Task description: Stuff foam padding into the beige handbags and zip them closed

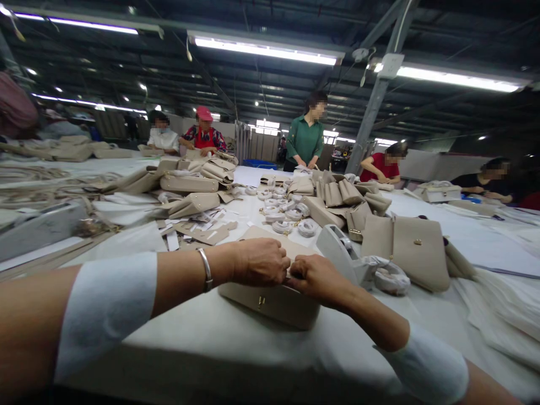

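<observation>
A beige handbag [274, 306] with a small gold clasp on its front lies on the white-covered table in front of me. Over its top edge, my left hand [261, 261] is closed, fingertips pinched together, a metal bangle at the wrist. Close against it, my right hand [318, 278] is closed too, its thumb and fingers pressed at the bag's upper edge. Whatever sits between the fingertips is hidden by the knuckles. Just right of the bag stands a grey tape dispenser [337, 250], with a plastic-wrapped coiled strap [391, 278] beside it.
Wrapped strap coils [280, 211] and cardboard scraps [206, 232] lie beyond the bag. Piled beige bags stand at left [194, 185] and right [337, 194]. A larger bag [417, 250] leans behind the dispenser. Several co-workers, one in a green shirt [304, 140], are around the tables.
</observation>
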### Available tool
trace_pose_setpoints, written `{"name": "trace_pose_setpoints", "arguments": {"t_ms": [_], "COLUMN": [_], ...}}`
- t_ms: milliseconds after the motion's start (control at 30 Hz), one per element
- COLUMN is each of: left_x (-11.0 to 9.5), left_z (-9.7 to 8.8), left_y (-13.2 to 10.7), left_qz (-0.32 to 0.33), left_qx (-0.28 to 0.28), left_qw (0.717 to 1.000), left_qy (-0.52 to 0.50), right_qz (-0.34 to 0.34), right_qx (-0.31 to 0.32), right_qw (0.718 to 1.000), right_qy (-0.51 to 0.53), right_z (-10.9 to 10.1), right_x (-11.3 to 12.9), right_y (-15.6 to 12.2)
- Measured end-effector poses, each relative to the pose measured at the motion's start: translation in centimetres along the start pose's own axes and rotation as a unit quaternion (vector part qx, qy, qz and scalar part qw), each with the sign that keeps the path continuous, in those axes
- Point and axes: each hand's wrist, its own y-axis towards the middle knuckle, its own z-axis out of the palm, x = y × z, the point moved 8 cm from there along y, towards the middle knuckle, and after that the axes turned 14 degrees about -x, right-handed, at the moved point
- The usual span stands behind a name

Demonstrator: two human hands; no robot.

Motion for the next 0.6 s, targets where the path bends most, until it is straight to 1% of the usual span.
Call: {"name": "trace_pose_setpoints", "arguments": {"t_ms": [67, 133, 367, 533, 600], "left_x": [0.3, 0.7, 2.7, 4.0, 4.4], "left_z": [0.1, 0.2, 0.7, 1.3, 1.4], "left_y": [-0.7, -1.5, -4.0, -5.0, -5.4], "left_qz": [0.034, 0.045, 0.023, 0.03, 0.03], "left_qx": [0.005, 0.002, -0.02, 0.015, 0.023], "left_qw": [0.999, 0.999, 0.999, 0.999, 0.999], "left_qy": [0.005, 0.006, -0.031, -0.042, -0.04], "right_qz": [-0.025, -0.041, -0.077, -0.089, -0.106], "right_qx": [0.019, 0.033, 0.043, 0.058, 0.065], "right_qw": [0.999, 0.999, 0.996, 0.994, 0.992], "right_qy": [-0.011, -0.014, -0.007, -0.017, -0.015], "right_z": [0.0, 0.1, -0.1, -0.6, -0.7], "right_x": [0.1, 0.0, -0.3, -0.3, -0.2], "right_y": [0.3, 0.5, 0.7, 1.3, 1.6]}}
